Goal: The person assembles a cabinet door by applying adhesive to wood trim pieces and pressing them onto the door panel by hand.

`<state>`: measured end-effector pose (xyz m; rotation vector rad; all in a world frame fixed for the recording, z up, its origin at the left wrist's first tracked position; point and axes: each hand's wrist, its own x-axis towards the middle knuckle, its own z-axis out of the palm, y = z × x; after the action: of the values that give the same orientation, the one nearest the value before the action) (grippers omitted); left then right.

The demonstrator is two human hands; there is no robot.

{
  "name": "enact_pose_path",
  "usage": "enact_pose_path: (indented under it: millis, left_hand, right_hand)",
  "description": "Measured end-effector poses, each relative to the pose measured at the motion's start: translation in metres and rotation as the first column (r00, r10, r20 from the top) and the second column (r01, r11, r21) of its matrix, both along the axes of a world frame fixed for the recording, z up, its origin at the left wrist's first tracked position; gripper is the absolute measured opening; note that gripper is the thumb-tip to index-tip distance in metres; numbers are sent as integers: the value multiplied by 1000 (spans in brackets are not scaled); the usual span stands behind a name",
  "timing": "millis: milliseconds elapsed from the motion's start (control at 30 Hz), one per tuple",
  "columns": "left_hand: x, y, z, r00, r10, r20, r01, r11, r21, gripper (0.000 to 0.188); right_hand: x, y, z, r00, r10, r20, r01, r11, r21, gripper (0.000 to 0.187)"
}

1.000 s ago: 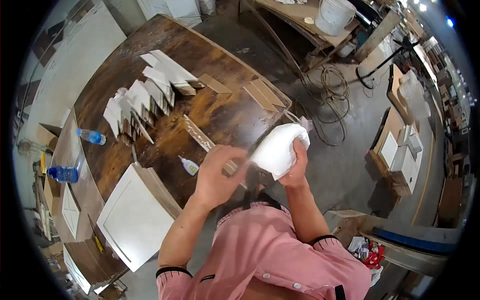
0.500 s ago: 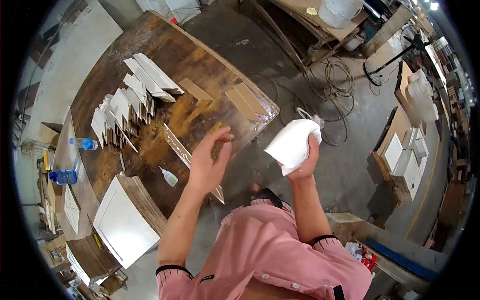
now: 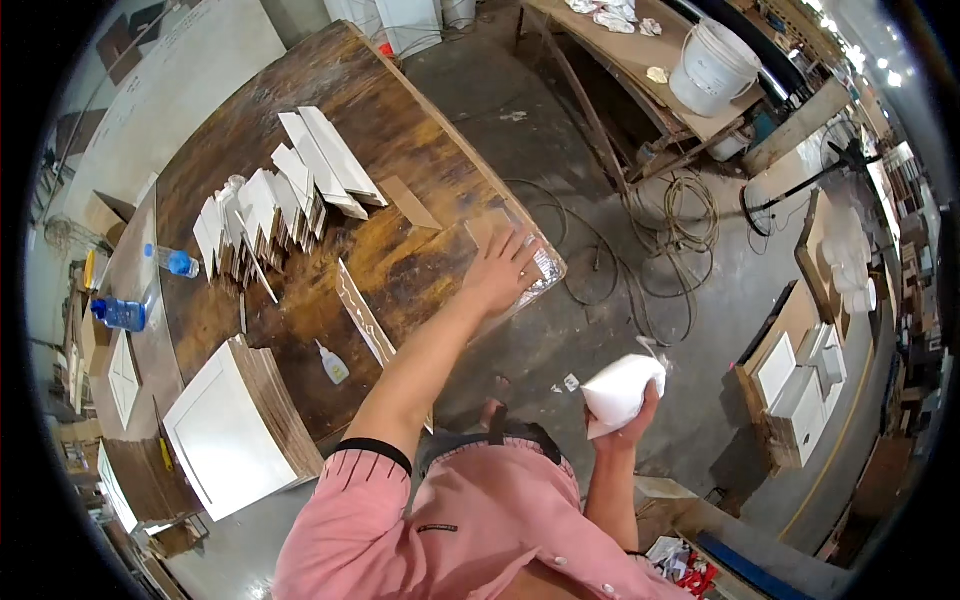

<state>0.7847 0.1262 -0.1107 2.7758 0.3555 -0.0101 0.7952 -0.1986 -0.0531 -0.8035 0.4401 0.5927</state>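
Note:
My left hand point(image 3: 503, 268) reaches out flat with fingers spread over the near right corner of the dark wooden worktable point(image 3: 400, 130), resting on a brown rectangular board point(image 3: 492, 228) beside a shiny strip at the table edge. My right hand point(image 3: 632, 425) is lower, off the table over the concrete floor, gripping a white wedge-shaped piece point(image 3: 620, 390). A long pale trim strip point(image 3: 362, 315) lies on the table to the left of my left arm. A small glue bottle point(image 3: 333, 365) lies near it.
A cluster of white moulding pieces point(image 3: 270, 205) stands on the table's left part. A white cabinet panel point(image 3: 225, 430) leans at the near table end. Two blue water bottles point(image 3: 120, 312) sit far left. Cables point(image 3: 685, 215) coil on the floor; a white bucket point(image 3: 712, 68) stands on a far bench.
My left hand let go of the white piece and stretched forward onto the table corner. My right hand dropped down and right, still holding the white piece.

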Motion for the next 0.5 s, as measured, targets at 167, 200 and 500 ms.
enact_pose_path:
  millis: [167,200,500]
  left_hand:
    - [-58,-8,-2,993,116,-19,-116,993,18,63]
    - [-72,-6,-4,988,150,-25,-149,989,21,63]
    - [-184,19,38,769,480,423,-465,873,-145,59]
  right_hand:
    - [1,4,7,999,-45,4,45,997,-63,50]
    - [0,8,10,999,-34,-8,33,997,-71,50]
    - [21,82,12,959,233,163,-226,972,-57,48]
